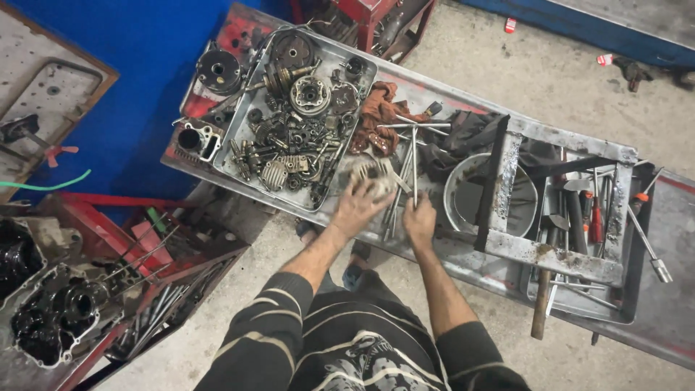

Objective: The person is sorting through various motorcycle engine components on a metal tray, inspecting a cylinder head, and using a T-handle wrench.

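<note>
Finned cylinder head (373, 176) on workbench (463, 250): my left hand (357, 206) grips it; my right hand (419, 219) closes around a T-handle wrench (413, 156).

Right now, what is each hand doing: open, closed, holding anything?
Left hand: fingers spread over the finned engine part, gripping it.
Right hand: closed around a long T-handle wrench lying on the metal bench.

Even, fairly bright overhead light fills the scene, with only soft, short shadows under the metal tray (239, 156) and workbench (463, 253). Bare steel gives mild glare (strongest on the round bowl (463, 195)). Focus is sharp in the middle; the wide lens bends straight edges and smears detail slightly toward the corners.
</note>
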